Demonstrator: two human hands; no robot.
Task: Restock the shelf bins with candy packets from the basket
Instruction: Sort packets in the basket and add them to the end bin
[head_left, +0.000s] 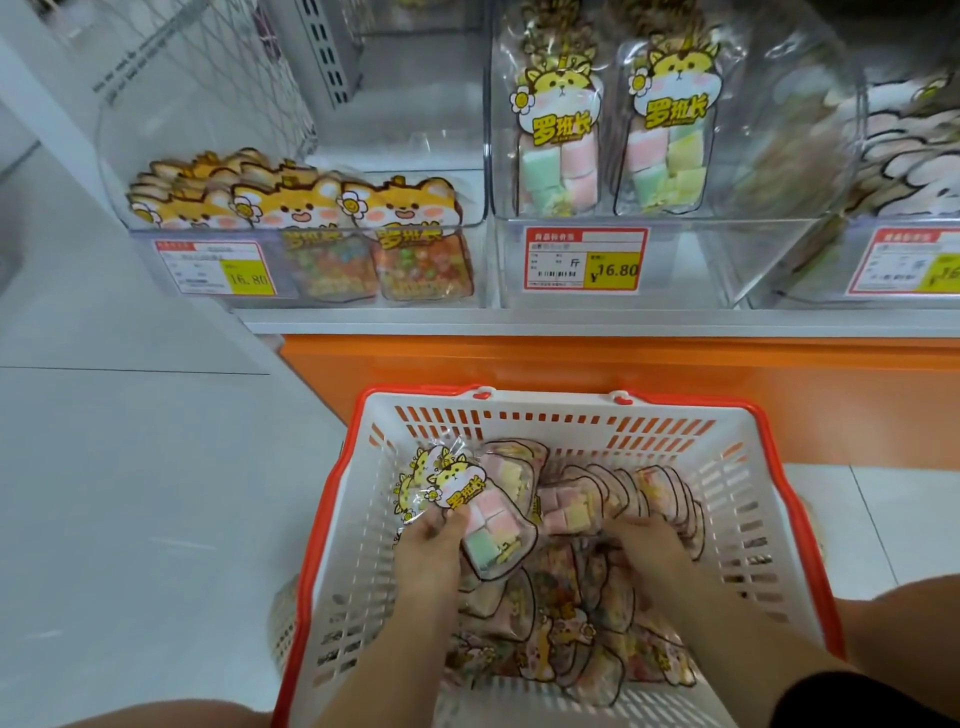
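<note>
A marshmallow packet is lifted clear of the heap, gripped at its side by the left hand, thumb across its front. Just beside it the right hand lies on the loose packets – its fingertips are buried among them, so its grip cannot be told. Both hands are inside the white basket. Beyond the hands, on the shelf, stand the marshmallow bin and, further left, the gummy bin.

Shop: price tags on shelf bins
</note>
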